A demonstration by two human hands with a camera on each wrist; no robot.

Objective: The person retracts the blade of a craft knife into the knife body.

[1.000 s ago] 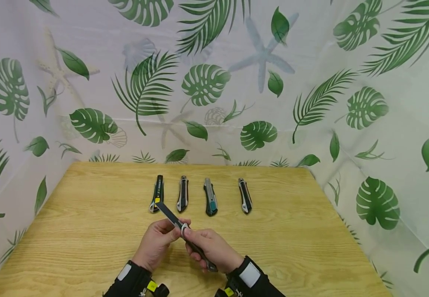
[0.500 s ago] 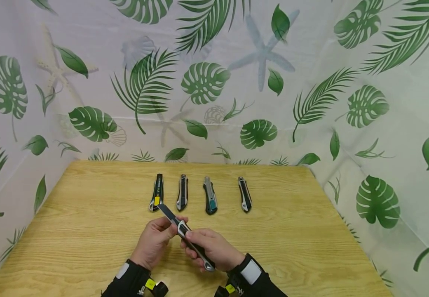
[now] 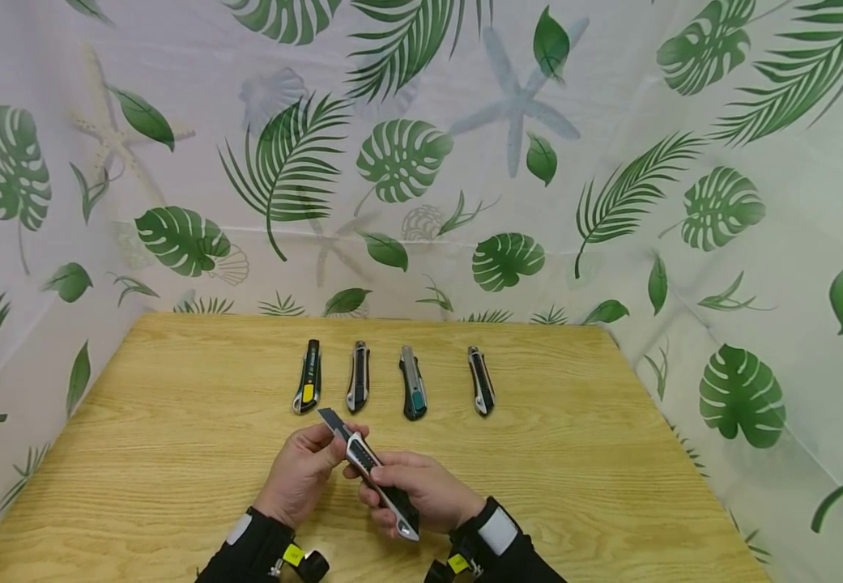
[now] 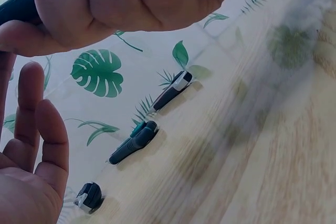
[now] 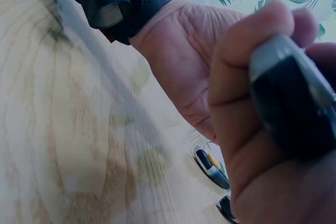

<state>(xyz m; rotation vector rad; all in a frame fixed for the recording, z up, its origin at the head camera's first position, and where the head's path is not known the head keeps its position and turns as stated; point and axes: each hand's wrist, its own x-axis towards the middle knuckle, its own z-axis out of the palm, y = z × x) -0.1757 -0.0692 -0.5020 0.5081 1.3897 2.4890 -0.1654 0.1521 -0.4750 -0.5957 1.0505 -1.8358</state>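
Observation:
My right hand [image 3: 432, 490] grips a utility knife [image 3: 401, 512] with a black and silver handle, its thumb lying on the top face by the slider track. The knife points up and left, and a length of dark blade [image 3: 329, 418] sticks out of its nose. My left hand [image 3: 295, 478] pinches the front of the handle between thumb and fingers, just behind the blade. In the left wrist view, the left hand's outer fingers [image 4: 51, 135] stand away from the knife. The right wrist view shows the handle's butt end [image 5: 286, 93] against the right palm.
On the wooden table [image 3: 574, 486], several more utility knives lie in a row: one with a yellow slider [image 3: 309, 380], a black and grey one [image 3: 359, 379], one with a teal slider [image 3: 413, 385] and another black and silver one [image 3: 481, 382]. Leaf-printed cloth [image 3: 421, 202] surrounds the table.
The blade sticks out less than a second ago. My right thumb has slid back along the handle, and the knife has rolled so its slider track faces up. My left hand has barely moved.

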